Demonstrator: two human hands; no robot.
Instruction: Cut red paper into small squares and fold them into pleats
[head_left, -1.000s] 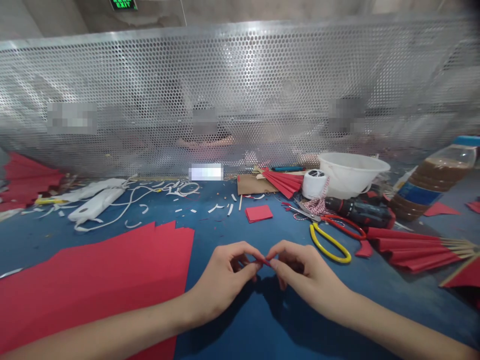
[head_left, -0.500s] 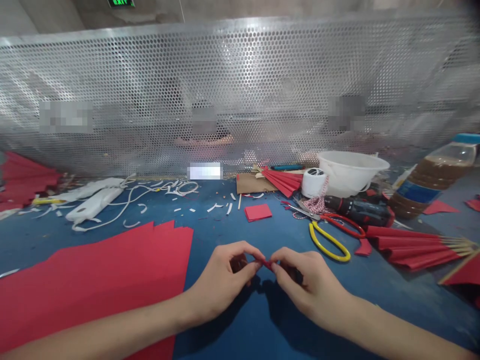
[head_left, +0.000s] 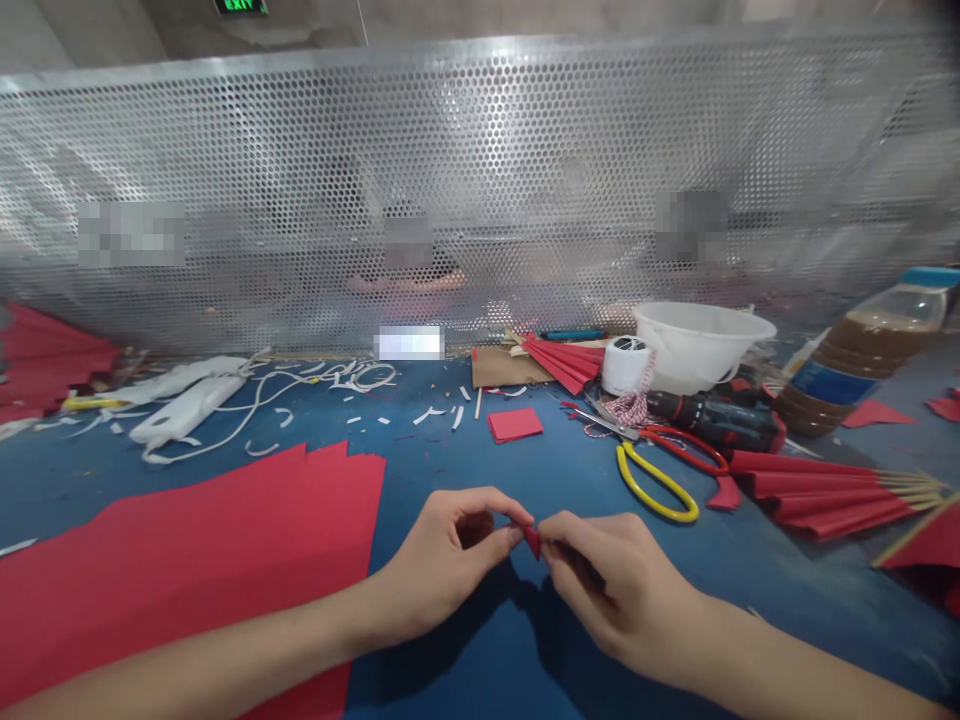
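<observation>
A small folded piece of red paper (head_left: 532, 541) is pinched between the fingertips of both hands just above the blue table (head_left: 465, 460). My left hand (head_left: 442, 565) grips its left end between thumb and forefinger. From the right, my right hand (head_left: 607, 580) pinches the other end, fingers curled. Most of the piece is hidden by the fingers.
A stack of red paper sheets (head_left: 187, 560) lies at the left. Red-and-yellow scissors (head_left: 656, 470), a small red folded square (head_left: 515, 424), a string spool (head_left: 625, 366), a white bowl (head_left: 701, 345), a drill (head_left: 712, 415), folded red fans (head_left: 825, 495) and a bottle (head_left: 862, 355) stand around. A perforated metal screen (head_left: 480, 190) closes the back.
Both hands have moved slightly nearer to me and closer together, and the red piece has turned from lying sideways between the fingertips to hanging as a small pointed tab.
</observation>
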